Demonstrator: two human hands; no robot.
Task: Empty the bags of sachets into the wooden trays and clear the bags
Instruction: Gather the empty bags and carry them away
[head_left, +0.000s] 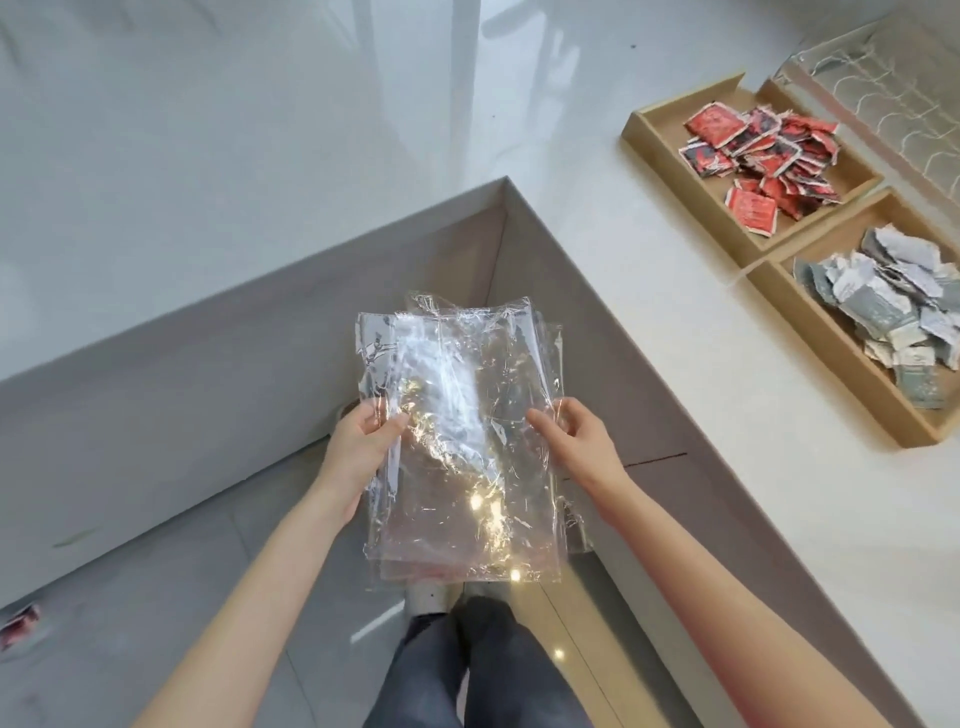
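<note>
A person stands at the corner of a white counter, holding a flat stack of empty clear plastic bags out in front of the body, above dark trousers and a grey tiled floor. The left hand pinches the stack's left edge between thumb and curled fingers; the right hand pinches the right edge the same way. Gripping both sides appears to keep the slippery film squared and taut, so the bags stay together as one bundle instead of sliding apart. How many bags are in the stack cannot be told.

To the left of the bags, low on the floor, a red sachet lies by itself, apparently a stray from the emptying.

Beyond the bags and to their right, on the counter, sit two wooden trays side by side. The nearer tray holds a heap of grey-and-white sachets; the farther tray holds a heap of red sachets. Each colour has its own tray, which suggests sorting by kind. Past the trays lies a clear patterned panel, its purpose unclear.

With both trays filled and the bags empty, what seems to remain is disposal of the bags.
</note>
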